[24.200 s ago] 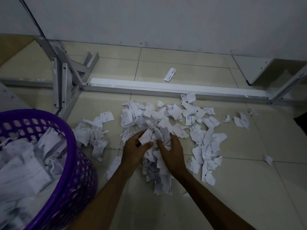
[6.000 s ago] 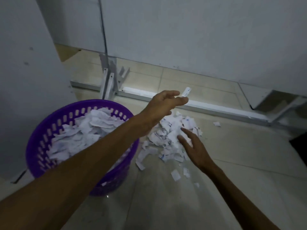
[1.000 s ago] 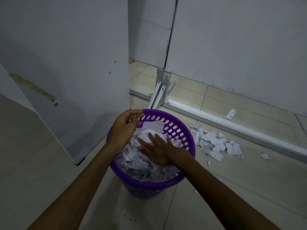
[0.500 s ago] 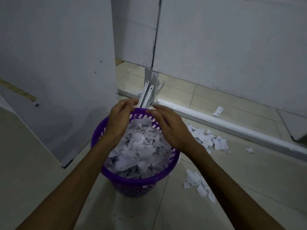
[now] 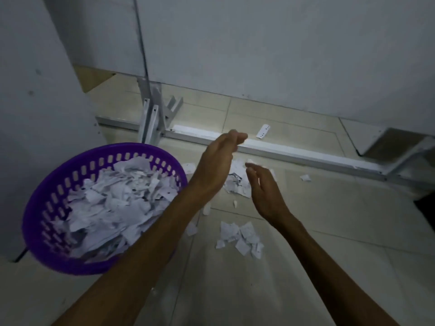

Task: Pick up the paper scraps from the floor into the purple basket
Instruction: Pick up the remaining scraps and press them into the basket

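Note:
The purple basket [image 5: 47, 208] stands at the left on the tiled floor, heaped with white paper scraps [image 5: 117, 203]. To its right a small pile of scraps [image 5: 236, 182] lies on the floor, partly hidden behind my hands. A second cluster of scraps [image 5: 240, 236] lies nearer to me. My left hand [image 5: 219, 163] and my right hand [image 5: 266, 191] are both in the air above the farther pile, fingers relaxed and holding nothing.
A white metal floor rail [image 5: 282, 152] runs behind the scraps, joined to a metal bracket leg [image 5: 153, 116]. A white perforated strip [image 5: 263, 131] lies beyond the rail. One stray scrap [image 5: 305, 177] sits at the right. White panels rise at the left and back.
Both hands have left the basket rim and swung right, over the scraps on the floor. The view has turned right, so the basket now sits at the left.

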`<action>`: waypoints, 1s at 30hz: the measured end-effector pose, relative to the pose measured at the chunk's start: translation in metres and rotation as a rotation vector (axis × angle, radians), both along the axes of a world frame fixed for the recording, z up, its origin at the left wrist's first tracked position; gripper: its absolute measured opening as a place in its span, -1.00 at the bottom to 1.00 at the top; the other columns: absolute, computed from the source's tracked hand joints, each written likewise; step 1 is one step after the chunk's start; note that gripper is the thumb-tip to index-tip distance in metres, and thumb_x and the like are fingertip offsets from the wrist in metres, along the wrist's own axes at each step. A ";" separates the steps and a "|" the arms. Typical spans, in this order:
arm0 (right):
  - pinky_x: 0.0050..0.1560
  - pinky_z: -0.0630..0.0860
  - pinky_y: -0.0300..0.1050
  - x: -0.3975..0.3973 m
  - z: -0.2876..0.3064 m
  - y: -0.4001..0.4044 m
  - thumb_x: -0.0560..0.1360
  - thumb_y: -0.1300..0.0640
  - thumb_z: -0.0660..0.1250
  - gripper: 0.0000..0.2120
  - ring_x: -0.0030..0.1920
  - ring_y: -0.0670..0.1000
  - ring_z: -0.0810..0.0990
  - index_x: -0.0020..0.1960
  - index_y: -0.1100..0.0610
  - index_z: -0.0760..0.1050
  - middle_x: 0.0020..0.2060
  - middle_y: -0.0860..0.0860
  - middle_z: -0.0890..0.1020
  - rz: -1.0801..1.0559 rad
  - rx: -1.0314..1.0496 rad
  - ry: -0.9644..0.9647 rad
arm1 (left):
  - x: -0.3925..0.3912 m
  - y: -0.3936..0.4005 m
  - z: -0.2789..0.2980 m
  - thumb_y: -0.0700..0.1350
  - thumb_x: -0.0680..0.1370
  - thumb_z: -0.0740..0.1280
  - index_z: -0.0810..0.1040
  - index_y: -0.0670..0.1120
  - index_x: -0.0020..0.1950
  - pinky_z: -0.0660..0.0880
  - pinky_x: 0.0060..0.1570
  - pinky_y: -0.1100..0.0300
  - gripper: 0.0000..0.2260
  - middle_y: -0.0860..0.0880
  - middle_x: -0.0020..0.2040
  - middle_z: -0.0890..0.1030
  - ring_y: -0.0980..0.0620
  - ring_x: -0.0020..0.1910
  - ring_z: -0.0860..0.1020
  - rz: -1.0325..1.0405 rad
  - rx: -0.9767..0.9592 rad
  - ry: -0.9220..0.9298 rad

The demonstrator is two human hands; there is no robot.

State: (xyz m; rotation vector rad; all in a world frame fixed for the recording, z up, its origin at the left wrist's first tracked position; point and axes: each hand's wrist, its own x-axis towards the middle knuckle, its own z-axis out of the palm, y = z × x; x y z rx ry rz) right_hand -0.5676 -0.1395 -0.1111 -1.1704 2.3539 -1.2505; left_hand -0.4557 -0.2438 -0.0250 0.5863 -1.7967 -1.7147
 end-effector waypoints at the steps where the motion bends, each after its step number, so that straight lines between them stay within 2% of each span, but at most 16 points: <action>1: 0.30 0.20 -0.33 -0.006 -0.017 0.009 0.64 -0.19 0.02 -0.50 0.37 -0.12 0.36 0.47 0.03 0.33 0.41 -0.03 0.42 -0.002 0.062 0.004 | -0.008 0.007 -0.013 0.11 0.67 0.02 0.53 0.14 0.10 0.38 0.35 0.02 -0.71 0.03 0.25 0.56 0.04 0.27 0.49 -0.021 0.029 -0.026; 5: 0.49 0.01 -0.12 -0.012 -0.086 0.047 0.58 -0.30 0.07 -0.29 0.56 -0.02 0.07 0.61 0.02 0.02 0.59 0.03 0.10 0.038 0.365 -0.065 | -0.019 0.037 -0.088 0.13 0.66 0.07 0.51 0.04 0.30 0.32 0.38 0.08 -0.65 0.06 0.35 0.49 0.06 0.35 0.42 -0.044 0.145 -0.189; 7: 0.52 -0.09 -0.10 -0.004 -0.111 0.060 0.54 -0.33 0.14 -0.20 0.58 0.00 -0.08 0.61 -0.01 -0.10 0.61 0.04 -0.07 0.065 0.435 -0.147 | -0.006 0.041 -0.128 0.09 0.67 0.08 0.45 0.02 0.39 0.29 0.31 0.19 -0.65 0.09 0.38 0.45 0.11 0.36 0.38 0.056 0.171 -0.299; 9: 0.52 -0.16 -0.06 0.006 -0.131 0.070 0.46 -0.39 0.23 -0.04 0.58 0.01 -0.21 0.61 -0.02 -0.21 0.59 0.05 -0.23 0.085 0.465 -0.164 | 0.015 0.040 -0.168 0.06 0.67 0.09 0.41 0.04 0.40 0.24 0.27 0.24 -0.67 0.08 0.39 0.40 0.10 0.40 0.34 0.174 0.139 -0.404; 10: 0.54 -0.19 -0.04 0.011 -0.139 0.074 0.40 -0.46 0.24 0.06 0.57 0.02 -0.27 0.60 -0.02 -0.27 0.57 0.04 -0.30 0.098 0.474 -0.120 | 0.026 0.039 -0.184 0.05 0.67 0.10 0.38 0.08 0.39 0.23 0.30 0.23 -0.70 0.06 0.44 0.35 0.07 0.46 0.28 0.214 0.079 -0.466; 12: 0.55 -0.23 0.00 0.019 -0.154 0.078 0.27 -0.62 0.18 0.22 0.55 0.04 -0.37 0.57 -0.01 -0.38 0.54 0.03 -0.40 0.118 0.471 0.001 | 0.043 0.039 -0.211 0.07 0.65 0.09 0.27 0.11 0.47 0.13 0.43 0.12 -0.62 0.01 0.58 0.08 0.02 0.56 0.01 0.232 -0.031 -0.622; 14: 0.54 -0.25 0.03 0.021 -0.166 0.076 0.21 -0.68 0.15 0.28 0.55 0.07 -0.39 0.57 0.01 -0.38 0.54 0.05 -0.40 0.121 0.451 0.108 | 0.049 0.042 -0.228 0.14 0.62 0.07 0.10 0.10 0.57 -0.03 0.50 0.04 -0.48 0.05 0.59 -0.23 0.07 0.56 -0.23 0.236 -0.038 -0.723; 17: 0.55 -0.20 0.08 0.020 -0.174 0.063 0.22 -0.68 0.16 0.26 0.57 0.09 -0.33 0.59 0.00 -0.32 0.57 0.08 -0.33 0.124 0.406 0.188 | 0.042 0.044 -0.241 0.25 0.54 0.01 -0.16 0.09 0.59 -0.20 0.46 0.09 -0.32 0.09 0.54 -0.40 0.13 0.51 -0.36 0.282 -0.083 -0.750; 20: 0.55 -0.21 0.14 0.013 -0.173 0.044 0.20 -0.69 0.14 0.25 0.57 0.08 -0.34 0.59 -0.06 -0.33 0.57 0.08 -0.32 0.143 0.427 0.228 | 0.023 0.039 -0.245 0.27 0.52 0.00 -0.29 0.10 0.56 -0.27 0.40 0.16 -0.27 0.06 0.53 -0.42 0.10 0.52 -0.36 0.376 -0.092 -0.724; 23: 0.55 -0.19 0.22 0.002 -0.175 0.025 0.20 -0.69 0.13 0.25 0.57 0.11 -0.34 0.60 -0.06 -0.31 0.57 0.12 -0.31 0.153 0.431 0.258 | 0.007 0.024 -0.250 0.28 0.53 0.05 -0.31 0.12 0.56 -0.25 0.43 0.09 -0.24 0.05 0.52 -0.44 0.07 0.52 -0.36 0.464 -0.123 -0.667; 27: 0.54 -0.17 0.25 -0.012 -0.178 0.011 0.21 -0.68 0.14 0.24 0.57 0.13 -0.33 0.60 -0.02 -0.27 0.56 0.15 -0.32 0.160 0.420 0.285 | -0.006 -0.008 -0.261 0.30 0.55 0.05 -0.29 0.04 0.57 -0.21 0.50 -0.09 -0.23 -0.05 0.56 -0.36 -0.04 0.54 -0.32 0.586 -0.243 -0.769; 30: 0.55 -0.17 0.23 -0.014 -0.179 0.008 0.23 -0.66 0.16 0.21 0.57 0.11 -0.31 0.61 -0.03 -0.24 0.57 0.13 -0.30 0.155 0.378 0.282 | -0.010 -0.020 -0.268 0.24 0.60 0.07 -0.26 0.07 0.58 -0.18 0.49 -0.15 -0.30 -0.02 0.58 -0.31 -0.08 0.56 -0.26 0.547 -0.245 -0.820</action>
